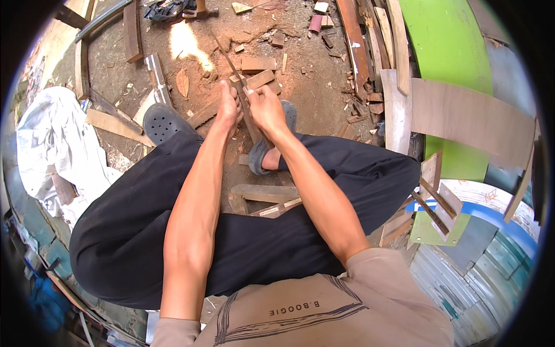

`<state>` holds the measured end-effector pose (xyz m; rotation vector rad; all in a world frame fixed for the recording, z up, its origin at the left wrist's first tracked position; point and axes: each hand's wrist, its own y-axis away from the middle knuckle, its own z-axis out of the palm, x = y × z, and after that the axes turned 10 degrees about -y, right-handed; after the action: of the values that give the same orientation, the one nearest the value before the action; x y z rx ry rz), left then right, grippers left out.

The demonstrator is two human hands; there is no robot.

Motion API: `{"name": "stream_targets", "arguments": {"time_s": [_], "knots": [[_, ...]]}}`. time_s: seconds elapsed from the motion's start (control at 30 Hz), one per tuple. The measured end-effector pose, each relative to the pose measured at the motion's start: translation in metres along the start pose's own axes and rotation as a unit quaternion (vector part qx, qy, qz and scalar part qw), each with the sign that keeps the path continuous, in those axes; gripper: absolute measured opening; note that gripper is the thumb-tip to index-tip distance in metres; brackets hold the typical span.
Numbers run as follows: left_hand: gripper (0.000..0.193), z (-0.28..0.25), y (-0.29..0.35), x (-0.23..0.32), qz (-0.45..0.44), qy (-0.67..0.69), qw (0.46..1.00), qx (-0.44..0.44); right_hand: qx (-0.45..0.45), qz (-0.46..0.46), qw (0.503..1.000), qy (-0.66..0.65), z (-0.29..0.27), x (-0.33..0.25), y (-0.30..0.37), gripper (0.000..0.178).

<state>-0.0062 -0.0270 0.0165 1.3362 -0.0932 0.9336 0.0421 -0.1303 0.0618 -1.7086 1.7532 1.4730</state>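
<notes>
Two hands, left hand (228,107) and right hand (265,107), both clasped around one narrow wooden strip (250,118); wood scraps (257,63) beyond.

Black trousers (133,220), dark grey clogs (162,122), beige shirt (324,312) with dark line print. Brown wood strip (245,104) (reddish dirt floor (312,98) under it). Lime-green curved panel (445,52), white crumpled sheet (52,139), blue arc (503,222) lower right.

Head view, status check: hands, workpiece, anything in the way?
Left hand and right hand both shut on the narrow brown wooden strip. Strip slants over the dirt floor. Loose wood offcuts lie beyond the hands.
</notes>
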Motion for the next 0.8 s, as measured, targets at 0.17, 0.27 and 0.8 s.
{"name": "stream_targets", "arguments": {"time_s": [0.17, 0.27, 0.8], "knots": [[0.103, -0.001, -0.010, 0.001, 0.002, -0.016, 1.000, 0.014, -0.031, 0.003, 0.999, 0.003, -0.029, 0.008, 0.048, 0.033], [0.104, -0.008, -0.021, -0.009, 0.012, -0.014, 1.000, 0.022, -0.073, 0.088, 0.993, 0.013, -0.083, 0.007, 0.125, 0.035], [0.111, 0.000, -0.010, 0.017, -0.042, -0.008, 0.998, 0.044, -0.062, 0.086, 0.994, 0.033, -0.059, -0.019, 0.110, 0.036]]}}
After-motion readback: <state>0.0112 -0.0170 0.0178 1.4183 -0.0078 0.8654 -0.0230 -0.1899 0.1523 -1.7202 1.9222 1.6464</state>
